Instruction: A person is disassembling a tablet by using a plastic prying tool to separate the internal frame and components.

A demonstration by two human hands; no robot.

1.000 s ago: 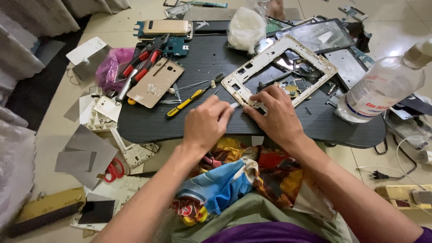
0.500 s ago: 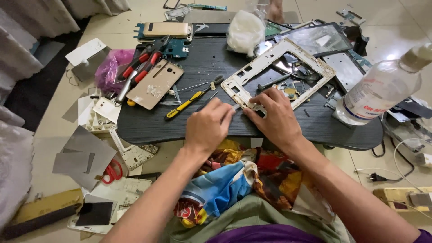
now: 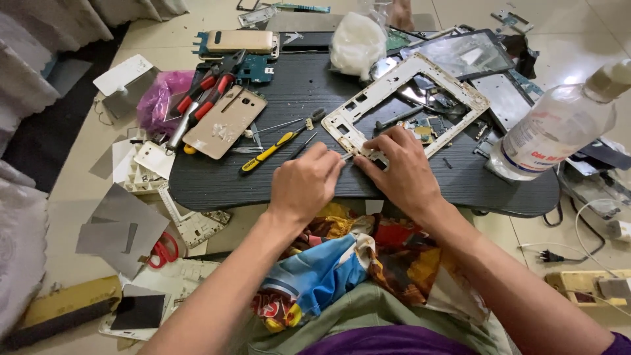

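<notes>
Both hands work at the near corner of a white tablet frame (image 3: 409, 98) lying tilted on a dark low table (image 3: 315, 98). Left hand (image 3: 303, 184) sits just left of that corner, fingers curled together around a thin metal tool (image 3: 347, 156) – only its tip shows, touching the frame's corner. Right hand (image 3: 402, 172) lies flat over the frame's near edge, fingers together and pressed down on it, thumb meeting the tool tip.

Inside the frame – loose dark parts and a small circuit piece (image 3: 420, 128), too small to tell more. Left of the frame: a yellow-handled screwdriver (image 3: 269, 152), thin tweezers (image 3: 276, 125) just above it, then a gold back cover (image 3: 224, 121) face down. Further left of the frame, red-handled pliers (image 3: 197, 98) overlapping the cover's edge, and a purple bag (image 3: 158, 98) off the table edge. Behind the frame, a white plastic bag (image 3: 356, 43); a gold phone (image 3: 239, 41) on a blue board far left of that. Right of the frame: a dark glass panel (image 3: 468, 56) and a clear plastic bottle (image 3: 559, 125) lying on its side at the table's right end. On the floor left of the table – grey sheets (image 3: 118, 223), red scissors (image 3: 161, 250), a white tray (image 3: 141, 174). Colourful cloth (image 3: 355, 263) covers the person's lap, near side of the table.
</notes>
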